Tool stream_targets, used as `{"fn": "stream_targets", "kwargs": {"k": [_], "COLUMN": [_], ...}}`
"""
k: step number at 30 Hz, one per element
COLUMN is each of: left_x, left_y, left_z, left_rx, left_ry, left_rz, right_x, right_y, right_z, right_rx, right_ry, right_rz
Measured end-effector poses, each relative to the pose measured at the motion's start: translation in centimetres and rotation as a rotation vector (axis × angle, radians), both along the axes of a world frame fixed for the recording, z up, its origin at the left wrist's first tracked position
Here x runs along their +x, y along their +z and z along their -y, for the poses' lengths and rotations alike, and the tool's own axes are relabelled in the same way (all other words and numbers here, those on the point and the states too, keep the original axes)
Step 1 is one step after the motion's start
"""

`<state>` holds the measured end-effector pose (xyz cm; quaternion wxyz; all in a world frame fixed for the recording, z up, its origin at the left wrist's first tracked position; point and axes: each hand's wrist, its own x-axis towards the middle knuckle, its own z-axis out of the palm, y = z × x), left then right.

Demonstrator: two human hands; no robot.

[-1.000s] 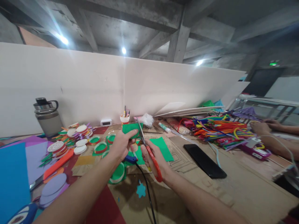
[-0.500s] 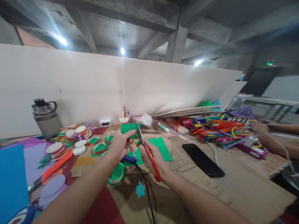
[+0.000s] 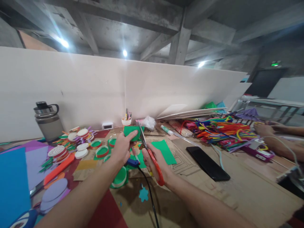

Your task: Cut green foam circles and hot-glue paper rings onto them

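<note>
My left hand [image 3: 122, 148] pinches a piece of green craft paper [image 3: 129, 130], thumb on its face. In my right hand [image 3: 155, 160] are red-handled scissors [image 3: 156, 167], their blades pointing up and away along the right edge of that paper. Whether the blades touch the paper I cannot tell. Below the hands lie a larger green sheet [image 3: 165, 152] and a blue tool with a black cord [image 3: 133, 162], partly hidden. Left of my left hand stand several round rings with green bases, one white-rimmed ring [image 3: 119, 178] among them.
A black phone [image 3: 207, 163] lies on the cardboard at right, with a heap of pipe cleaners [image 3: 220, 131] behind it. A bottle [image 3: 48, 122] stands back left, near an orange cutter [image 3: 59, 168]. Another person's hands [image 3: 266, 129] are at far right.
Almost nothing differs. The whole view has shifted very slightly, while both hands keep the same hold on the green paper and the scissors.
</note>
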<state>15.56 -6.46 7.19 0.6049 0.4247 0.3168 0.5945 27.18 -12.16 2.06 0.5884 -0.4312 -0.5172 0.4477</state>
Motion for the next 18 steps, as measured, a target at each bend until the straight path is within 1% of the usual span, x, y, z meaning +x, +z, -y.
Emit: {"fn": "stream_targets", "kwargs": {"k": [4,9,13,16,18], "left_x": [0.2,0.4,0.9,1.7,2.3], "left_y": [-0.2,-0.8,-1.7,-2.4,-2.7], "left_z": [-0.1,-0.5,-0.1,1.0,2.0], "left_rx": [0.020,0.043,0.075,0.157,0.214], "left_ry": [-0.027,-0.055,-0.043,0.014,0.015], "left_rz": [0.080,0.122,0.047,-0.063,-0.144], "right_x": [0.2,0.3,0.4,0.7,0.8], "right_y": [0.0,0.5,1.2,1.4,1.3], "right_z": [0.1,-0.3,-0.4,-0.5,-0.6], "right_rx": [-0.003,-0.018,0.027,0.037,0.064], "right_ry": [0.102,0.106,0.070,0.049,0.033], "right_rz": [-0.025,-0.165,-0.232,-0.208,-0.199]}}
